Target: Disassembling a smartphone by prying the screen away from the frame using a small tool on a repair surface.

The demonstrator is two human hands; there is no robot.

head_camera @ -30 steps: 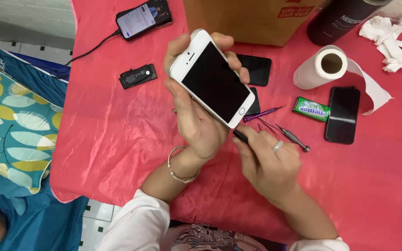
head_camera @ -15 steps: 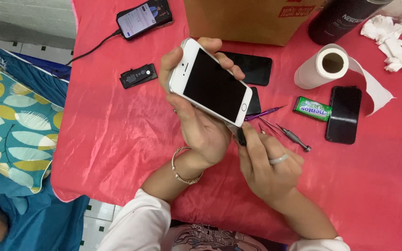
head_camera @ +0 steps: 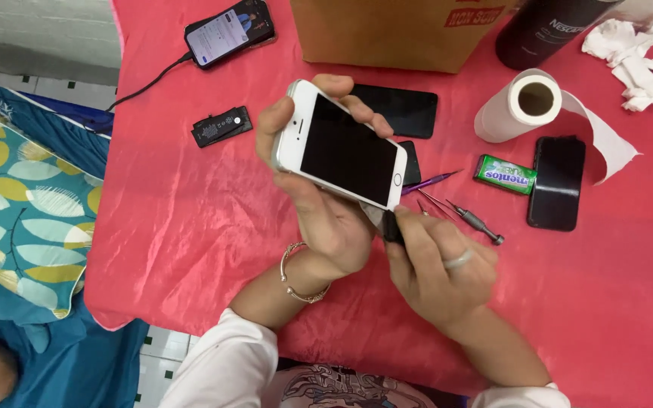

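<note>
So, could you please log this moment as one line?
left hand: holds white phone | right hand: dark tool at phone's lower edge | red tablecloth

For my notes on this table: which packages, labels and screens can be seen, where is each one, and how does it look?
White phone: in the left hand, dark screen.
Lit phone: top left, on a cable, bright screen.
Black phone: right side, screen dark.
Dark panel: behind the white phone, flat, black.
Green candy pack: beside the black phone, small.
Cardboard box: top centre, brown, red label.
Dark bottle: top right, pale lettering.
</note>
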